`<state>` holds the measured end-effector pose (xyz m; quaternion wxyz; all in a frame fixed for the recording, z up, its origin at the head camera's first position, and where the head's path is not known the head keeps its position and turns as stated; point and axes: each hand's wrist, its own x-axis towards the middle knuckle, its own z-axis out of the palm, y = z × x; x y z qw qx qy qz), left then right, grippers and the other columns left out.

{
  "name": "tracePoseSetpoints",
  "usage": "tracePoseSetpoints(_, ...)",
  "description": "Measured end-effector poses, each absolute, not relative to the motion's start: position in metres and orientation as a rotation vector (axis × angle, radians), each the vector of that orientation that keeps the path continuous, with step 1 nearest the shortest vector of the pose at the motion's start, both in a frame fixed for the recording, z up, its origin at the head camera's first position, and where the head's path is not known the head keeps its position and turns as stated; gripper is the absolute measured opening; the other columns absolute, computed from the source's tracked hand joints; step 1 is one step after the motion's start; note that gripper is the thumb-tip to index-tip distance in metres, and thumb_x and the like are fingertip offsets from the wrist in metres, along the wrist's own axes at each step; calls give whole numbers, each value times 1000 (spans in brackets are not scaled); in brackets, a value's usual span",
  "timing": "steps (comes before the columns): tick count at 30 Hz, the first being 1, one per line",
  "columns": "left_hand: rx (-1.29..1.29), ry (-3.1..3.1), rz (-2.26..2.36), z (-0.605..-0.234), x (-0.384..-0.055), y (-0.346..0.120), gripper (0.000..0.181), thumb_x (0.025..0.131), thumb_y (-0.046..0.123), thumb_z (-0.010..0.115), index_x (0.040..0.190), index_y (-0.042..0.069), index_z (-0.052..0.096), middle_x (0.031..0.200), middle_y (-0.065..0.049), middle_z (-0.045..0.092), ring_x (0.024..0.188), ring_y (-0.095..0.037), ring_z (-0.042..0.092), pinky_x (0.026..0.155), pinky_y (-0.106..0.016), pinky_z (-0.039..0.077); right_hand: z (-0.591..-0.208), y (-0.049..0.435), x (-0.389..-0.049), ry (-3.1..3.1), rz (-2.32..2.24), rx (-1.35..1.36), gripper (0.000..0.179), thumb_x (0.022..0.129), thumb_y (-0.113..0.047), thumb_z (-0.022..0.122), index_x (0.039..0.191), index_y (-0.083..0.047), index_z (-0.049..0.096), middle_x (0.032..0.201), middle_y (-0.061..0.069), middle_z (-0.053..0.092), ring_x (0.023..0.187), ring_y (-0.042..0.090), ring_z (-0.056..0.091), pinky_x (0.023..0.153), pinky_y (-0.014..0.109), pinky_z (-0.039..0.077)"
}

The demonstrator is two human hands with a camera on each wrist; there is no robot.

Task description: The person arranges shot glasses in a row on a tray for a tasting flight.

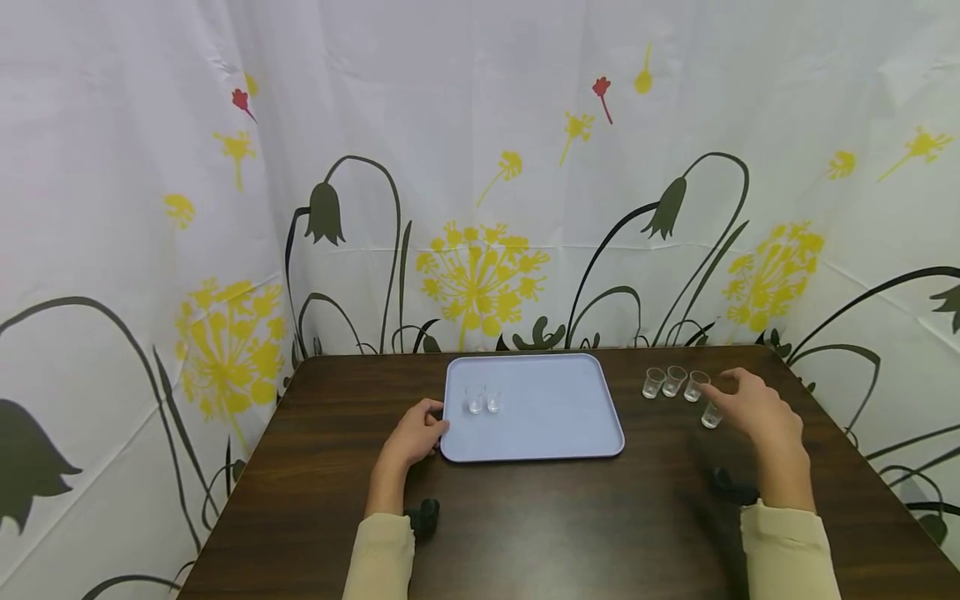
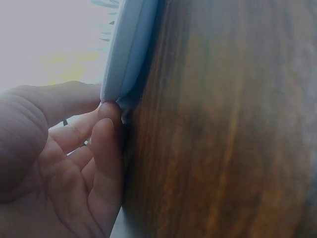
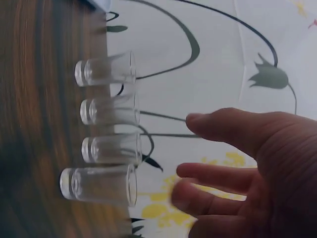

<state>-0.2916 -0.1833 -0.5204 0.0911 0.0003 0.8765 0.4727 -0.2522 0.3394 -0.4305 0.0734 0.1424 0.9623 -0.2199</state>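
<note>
Glass cups (image 1: pixel 673 382), four of them, stand upright to the right of my tray (image 1: pixel 551 417), long axes vertical, mouths up. On my feed the right hand (image 1: pixel 759 408) hangs just above the nearest cup (image 1: pixel 711 418), thumb and fingers parted, holding nothing; it is far closer to them than my left hand (image 1: pixel 414 433), which pinches the tray's left edge.

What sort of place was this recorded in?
Probably a curtained-off tabletop setup in some room: a flowered curtain hangs behind a dark wooden table, which bears a tray and small glasses.
</note>
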Motion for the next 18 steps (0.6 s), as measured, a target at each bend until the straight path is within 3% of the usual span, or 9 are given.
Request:
tracePoseSetpoints(11, -10, 2600, 1409, -521, -293, -183, 42, 106, 9, 62, 145, -4, 55, 94, -13, 69, 67, -18, 60, 62, -29, 50, -443, 351, -256, 2809, -649, 419, 92, 103, -63, 56, 162, 2, 28, 158, 45, 33, 136, 70, 41, 100, 81, 38)
tracePoseSetpoints(18, -8, 2609, 1391, -524, -294, -183, 42, 106, 9, 62, 145, -4, 56, 94, -12, 69, 66, -18, 60, 62, -29, 49, -452, 353, -259, 2804, -652, 432, 87, 103, -59, 58, 159, 3, 35, 158, 44, 36, 137, 69, 41, 100, 80, 40)
